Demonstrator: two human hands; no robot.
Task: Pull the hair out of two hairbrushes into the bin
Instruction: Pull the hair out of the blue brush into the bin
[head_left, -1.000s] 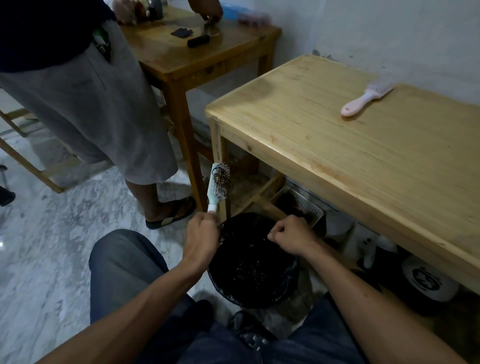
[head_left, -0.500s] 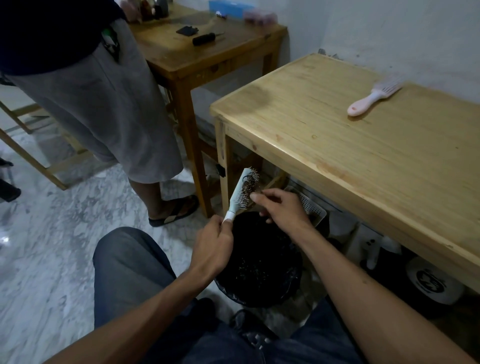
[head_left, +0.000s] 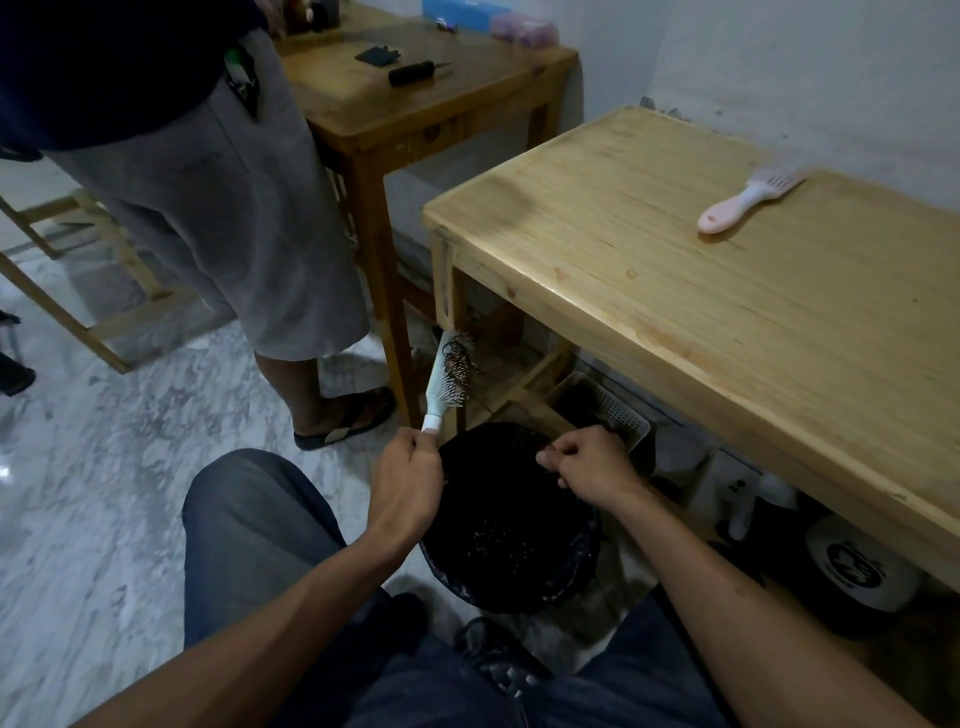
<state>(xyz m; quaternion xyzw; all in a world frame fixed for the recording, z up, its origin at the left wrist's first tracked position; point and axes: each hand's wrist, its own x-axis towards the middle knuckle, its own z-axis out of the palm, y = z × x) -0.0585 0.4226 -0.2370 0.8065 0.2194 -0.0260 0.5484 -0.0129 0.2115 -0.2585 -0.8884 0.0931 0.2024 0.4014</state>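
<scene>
Two brushes in frame: left hand is gripping the handle of the white round hairbrush, centre frame, held upright above the bin's far rim, dark hair tangled in its bristles. Right hand is hovering over the one black bin, lower centre, fingers curled, probably pinching a strand but too dim to confirm. Pink hairbrush is lying flat on the light wooden table, upper right.

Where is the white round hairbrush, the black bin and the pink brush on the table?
white round hairbrush (head_left: 451, 373), head view, on its bristled barrel.
black bin (head_left: 498, 525), head view, on its dark lining inside.
pink plastic brush (head_left: 727, 213), head view, on its handle.
</scene>
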